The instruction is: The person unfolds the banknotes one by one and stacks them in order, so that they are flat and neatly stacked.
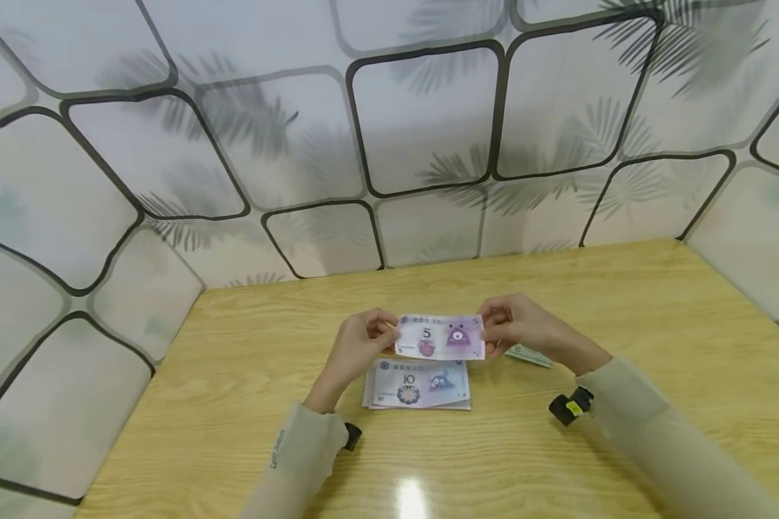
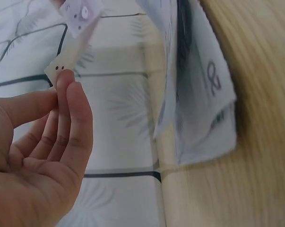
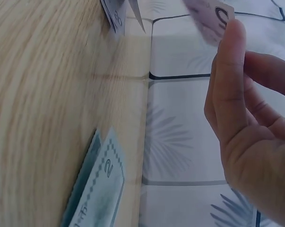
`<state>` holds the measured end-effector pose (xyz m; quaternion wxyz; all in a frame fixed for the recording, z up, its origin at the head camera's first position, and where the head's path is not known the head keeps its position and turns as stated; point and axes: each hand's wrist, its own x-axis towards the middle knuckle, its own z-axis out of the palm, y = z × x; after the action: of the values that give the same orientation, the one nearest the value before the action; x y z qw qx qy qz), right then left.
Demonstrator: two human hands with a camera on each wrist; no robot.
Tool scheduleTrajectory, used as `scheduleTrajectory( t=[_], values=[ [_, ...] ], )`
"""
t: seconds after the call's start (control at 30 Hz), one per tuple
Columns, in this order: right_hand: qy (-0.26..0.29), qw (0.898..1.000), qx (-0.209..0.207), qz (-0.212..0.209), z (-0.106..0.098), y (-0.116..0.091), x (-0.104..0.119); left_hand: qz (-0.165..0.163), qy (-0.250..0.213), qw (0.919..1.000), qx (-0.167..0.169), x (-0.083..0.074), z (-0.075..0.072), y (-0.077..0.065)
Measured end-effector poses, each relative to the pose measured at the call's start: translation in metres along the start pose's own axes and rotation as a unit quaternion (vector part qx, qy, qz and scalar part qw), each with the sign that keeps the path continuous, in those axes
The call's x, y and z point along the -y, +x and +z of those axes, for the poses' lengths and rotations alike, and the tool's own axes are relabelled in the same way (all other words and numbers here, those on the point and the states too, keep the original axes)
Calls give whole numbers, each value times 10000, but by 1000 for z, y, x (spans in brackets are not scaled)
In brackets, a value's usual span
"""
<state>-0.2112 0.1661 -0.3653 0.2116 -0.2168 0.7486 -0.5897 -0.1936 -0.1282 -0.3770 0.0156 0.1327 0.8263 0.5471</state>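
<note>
A purple play banknote marked 5 (image 1: 441, 337) is stretched flat between both hands above the table. My left hand (image 1: 361, 344) pinches its left edge between thumb and fingers, also seen in the left wrist view. At the opposite end, my right hand (image 1: 519, 328) pinches the right edge the same way. Just below the note lies a small stack of banknotes (image 1: 418, 386), with a bluish-purple 10 on top. A greenish banknote (image 1: 529, 355) rests on the table, partly hidden behind the right hand; the right wrist view shows a 2 on it.
The light wooden table (image 1: 234, 432) runs back to a white patterned wall covering (image 1: 311, 144) with dark outlines and leaf prints. Black wrist devices (image 1: 570, 406) are worn at both sleeves.
</note>
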Motion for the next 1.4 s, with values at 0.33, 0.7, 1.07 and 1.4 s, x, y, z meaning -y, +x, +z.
scheduleTrajectory(
  t=[0.33, 0.7, 1.07, 1.4],
  values=[
    [214, 9996, 165, 94, 2, 2, -9, -291, -328, 9964, 725, 10, -18, -11],
    [60, 9991, 364, 226, 9, 6, -5, -314, -170, 9917, 1237, 8, -30, -14],
    [-303, 9957, 800, 347, 18, 11, -6, -315, 182, 9899, 1372, 8, -32, -16],
    [-337, 9927, 1014, 551, 24, 12, -7, -644, 538, 9855, 1478, 10, -31, -19]
  ],
)
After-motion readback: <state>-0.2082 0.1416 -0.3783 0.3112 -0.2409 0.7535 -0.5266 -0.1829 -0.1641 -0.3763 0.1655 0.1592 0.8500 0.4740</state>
